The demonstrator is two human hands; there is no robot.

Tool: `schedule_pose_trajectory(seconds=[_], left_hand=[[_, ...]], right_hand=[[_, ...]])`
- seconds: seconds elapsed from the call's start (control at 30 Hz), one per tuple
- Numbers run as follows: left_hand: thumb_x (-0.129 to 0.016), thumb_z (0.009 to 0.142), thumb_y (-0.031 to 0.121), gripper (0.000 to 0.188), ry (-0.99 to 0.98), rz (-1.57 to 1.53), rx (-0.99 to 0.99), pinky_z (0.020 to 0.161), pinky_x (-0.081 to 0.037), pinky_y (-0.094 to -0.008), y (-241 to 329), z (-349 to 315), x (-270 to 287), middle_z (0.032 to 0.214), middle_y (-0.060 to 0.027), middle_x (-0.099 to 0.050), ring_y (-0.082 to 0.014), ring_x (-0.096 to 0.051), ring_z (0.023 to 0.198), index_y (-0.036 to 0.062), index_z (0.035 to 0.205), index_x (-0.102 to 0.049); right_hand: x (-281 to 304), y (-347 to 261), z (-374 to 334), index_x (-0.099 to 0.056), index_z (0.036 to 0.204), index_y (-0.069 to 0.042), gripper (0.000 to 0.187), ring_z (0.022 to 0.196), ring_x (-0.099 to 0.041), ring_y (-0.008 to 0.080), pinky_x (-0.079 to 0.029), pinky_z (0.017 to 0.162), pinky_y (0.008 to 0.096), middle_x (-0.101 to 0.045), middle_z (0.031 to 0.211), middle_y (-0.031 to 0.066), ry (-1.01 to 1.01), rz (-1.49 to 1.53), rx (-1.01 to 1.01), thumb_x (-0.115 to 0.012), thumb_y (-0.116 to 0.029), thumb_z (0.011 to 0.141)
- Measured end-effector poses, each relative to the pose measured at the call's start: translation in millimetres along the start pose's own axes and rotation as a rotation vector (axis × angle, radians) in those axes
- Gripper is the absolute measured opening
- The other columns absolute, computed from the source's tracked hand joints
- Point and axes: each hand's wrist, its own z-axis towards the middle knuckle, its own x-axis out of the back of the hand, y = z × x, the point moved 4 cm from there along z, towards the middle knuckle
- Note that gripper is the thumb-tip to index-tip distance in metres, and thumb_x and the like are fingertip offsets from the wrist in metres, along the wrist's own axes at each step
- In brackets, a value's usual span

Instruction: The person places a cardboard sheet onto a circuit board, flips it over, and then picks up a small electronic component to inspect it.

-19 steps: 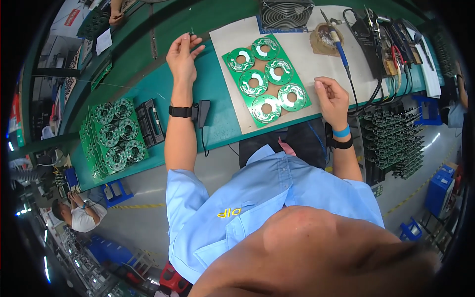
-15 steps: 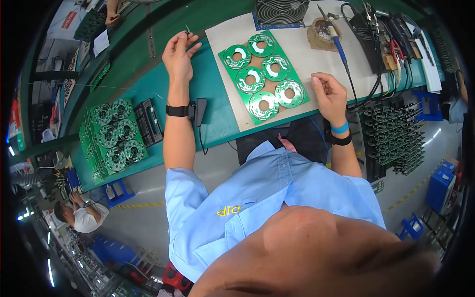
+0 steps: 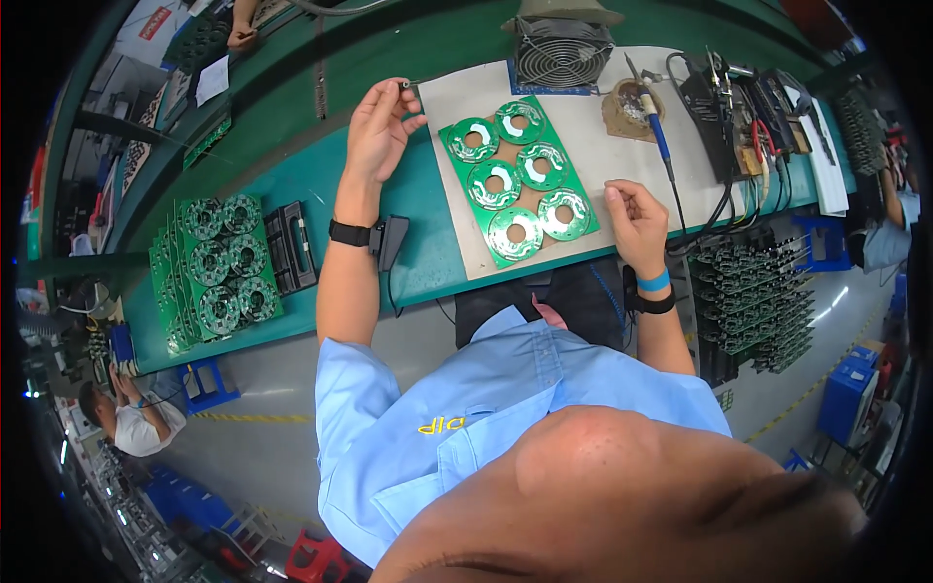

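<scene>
My left hand [image 3: 382, 131] is raised over the bench, left of the panel's far end. Its thumb and forefinger pinch a small dark component [image 3: 405, 85] with a thin lead pointing right; the exact kind is too small to make out. In front of me lies a green circuit board panel [image 3: 496, 245] bearing several round boards with ring-shaped openings and white patches. Beside the panel's right edge rests my right hand [image 3: 639, 225], fingers loosely bent, thumb slightly apart from the forefinger, nothing visible in it.
A fan [image 3: 562, 56] stands behind the panel. At the far right are a blue-handled soldering iron [image 3: 656, 126], its round holder [image 3: 627, 109] and cabled equipment [image 3: 724, 107]. Stacked panels [image 3: 214, 272] and a black case [image 3: 290, 248] occupy the left. Circuit boards [image 3: 753, 301] stand at lower right.
My left hand has moved right, closer to the panel, and the component's lead has turned from upward to rightward. My right hand stays beside the panel. The whole view has shifted slightly.
</scene>
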Motion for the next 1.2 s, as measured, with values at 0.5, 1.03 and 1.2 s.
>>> schedule_pose_trajectory(seconds=[0.5,1.03,1.2], left_hand=[[-0.051,0.104,0.024,0.028,-0.273,0.031,0.117,0.073,-0.055,-0.0284,2.2,-14.3,-32.3,0.095,-0.0037,-0.058,-0.012,-0.059,0.085,-0.0004,0.116,-0.06],[-0.055,0.102,0.017,0.032,-0.234,0.268,0.045,0.084,-0.054,-0.0318,6.4,-14.3,-34.1,0.11,-0.005,-0.06,-0.0129,-0.057,0.099,0.0002,0.129,-0.059],[-0.058,0.1,0.013,0.033,-0.191,0.364,-0.002,0.086,-0.053,-0.0324,7.0,-14.1,-31.9,0.112,-0.0046,-0.06,-0.013,-0.058,0.101,0.0011,0.131,-0.058]], right_hand=[[-1.1,0.2,3.1,-0.068,0.101,0.004,0.013,0.069,-0.053,0.0009,-0.043,0.059,0.0165,-0.063,0.08,-0.0026,0.005,0.005,-0.005,-0.067,-0.007,0.094],[1.9,10.1,-0.5,-0.066,0.106,0.004,0.015,0.075,-0.057,0.004,-0.046,0.066,0.018,-0.065,0.087,-0.0001,-0.068,-0.06,-0.058,-0.063,-0.007,0.096],[0.2,7.7,0.2,-0.066,0.106,0.004,0.015,0.074,-0.057,0.0036,-0.045,0.066,0.0176,-0.064,0.086,-0.0005,-0.06,-0.056,-0.052,-0.063,-0.007,0.097]])
